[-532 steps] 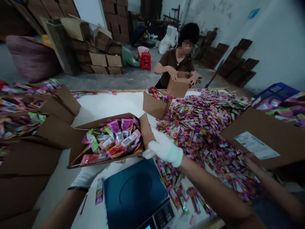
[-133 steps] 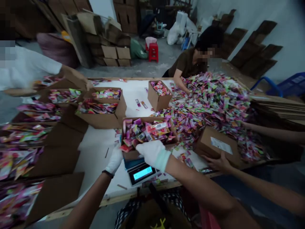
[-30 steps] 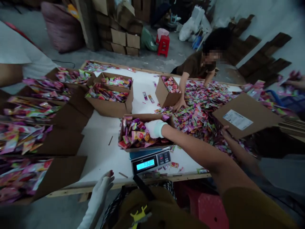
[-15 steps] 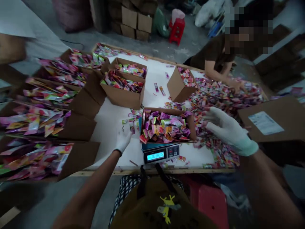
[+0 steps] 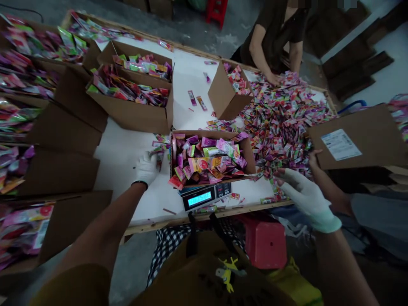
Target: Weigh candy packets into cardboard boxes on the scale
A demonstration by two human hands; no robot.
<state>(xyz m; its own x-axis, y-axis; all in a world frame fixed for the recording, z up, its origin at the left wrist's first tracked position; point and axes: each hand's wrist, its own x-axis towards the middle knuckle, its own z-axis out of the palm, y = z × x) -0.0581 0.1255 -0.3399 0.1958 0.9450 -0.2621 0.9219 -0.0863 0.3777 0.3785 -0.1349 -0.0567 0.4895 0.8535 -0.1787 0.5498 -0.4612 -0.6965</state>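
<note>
A small carton point(image 5: 251, 159) heaped with colourful snack packets point(image 5: 210, 163) sits on a digital scale point(image 5: 199, 199) whose lit display is too blurred to read. Left of the carton is my left hand point(image 5: 147, 169), in a white glove, fingers curled in beside a few loose packets point(image 5: 161, 144) on the table; what is in them, if anything, is hidden. My right hand point(image 5: 302, 197), also gloved, hovers right of the carton with its fingers apart and nothing visible in them. Just beyond it spreads a large pile of packets point(image 5: 280, 123).
Filled cartons point(image 5: 137, 114) stand left and behind; another carton point(image 5: 223, 93) tilts by the pile. Across the table a person's hands point(image 5: 274, 78) are in the pile. At right another hand point(image 5: 314, 159) touches a labelled carton point(image 5: 376, 140). A red stool point(image 5: 266, 244) is below the table edge.
The view has shifted down and turned. My left hand has drawn its fingers in beside the loose packets. A hand now shows at the labelled carton on the right.
</note>
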